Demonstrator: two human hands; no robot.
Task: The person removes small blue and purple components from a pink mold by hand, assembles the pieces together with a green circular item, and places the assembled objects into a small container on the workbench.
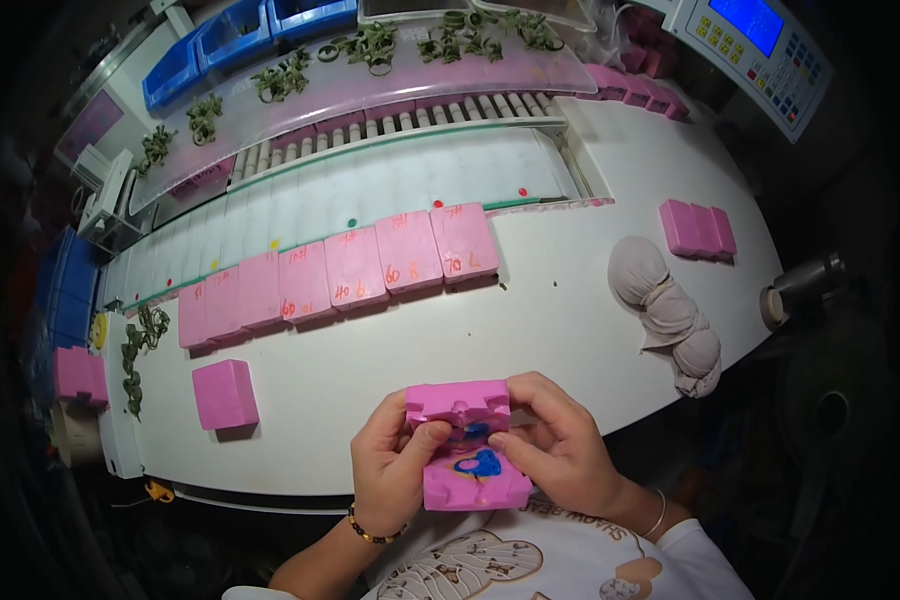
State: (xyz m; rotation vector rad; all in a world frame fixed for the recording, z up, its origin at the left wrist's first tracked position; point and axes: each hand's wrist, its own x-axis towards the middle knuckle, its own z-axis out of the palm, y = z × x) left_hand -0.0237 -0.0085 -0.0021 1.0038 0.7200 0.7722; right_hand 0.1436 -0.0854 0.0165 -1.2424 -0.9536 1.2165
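Observation:
Near the table's front edge, both my hands grip a pink rubber mold [475, 490], which is spread apart into an upper and a lower half. A blue wax piece [480, 463] lies in the lower half, and more blue shows in the gap above it. My left hand [392, 462] is closed on the mold's left side, thumb pressed at the opening. On the opposite side, my right hand [560, 440] holds it the same way, with its thumb against the inner face. Fingers behind the mold are hidden.
Several marked pink mold blocks [354, 268] form a slanting row; a single block [224, 394] sits nearer left. To the right are a knotted pale cloth pouch [660, 310], more pink blocks [685, 230] and a metal cup [810, 280]. Behind are rollers [390, 122] and a control panel [760, 50].

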